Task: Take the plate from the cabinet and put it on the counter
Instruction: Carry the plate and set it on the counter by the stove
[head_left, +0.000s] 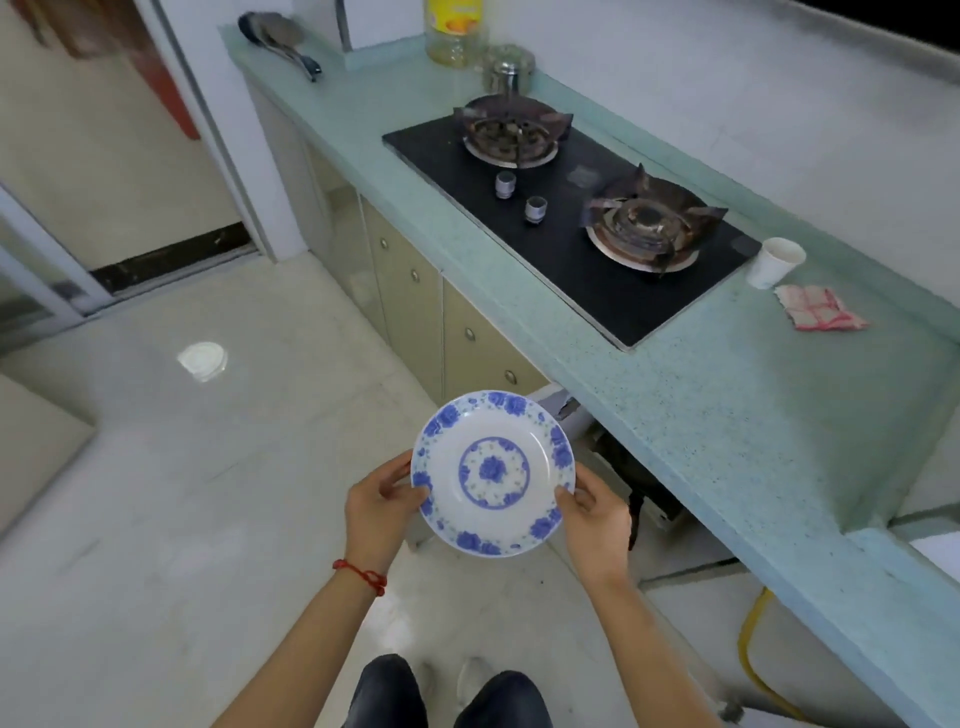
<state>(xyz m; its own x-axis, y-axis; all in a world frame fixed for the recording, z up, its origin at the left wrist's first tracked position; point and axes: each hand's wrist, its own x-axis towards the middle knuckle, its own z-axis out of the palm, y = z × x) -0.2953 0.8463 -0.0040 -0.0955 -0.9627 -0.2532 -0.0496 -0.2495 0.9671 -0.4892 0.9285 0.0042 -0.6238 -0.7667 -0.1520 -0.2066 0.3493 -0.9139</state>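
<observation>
Plate (493, 473) is out of the cabinet and in transit, so I'd call this the carry step; placing it is not yet done.

Left hand (376, 512) is closed on the plate's left rim, thumb on top, fingers under. Right hand (597, 519) is closed the same way on the right rim. Plate sits between the two hands, face up, roughly level, held in the air over the floor (182, 493), just beside the front edge of the worktop (727, 415) and lower than it by the look of things.

Next move, as I read it: lift and swing right onto the bare green stretch of worktop near the person. Needs clearing the front edge, then setting it down flat.

Watch: stove (566, 223) takes up the middle of the worktop; paper cup (774, 262) and folded cloth (818, 309) sit near its right end, toward the wall. The open patch nearer the person is well apart from those. Cabinet the plate came from: cannot tell which.
</observation>
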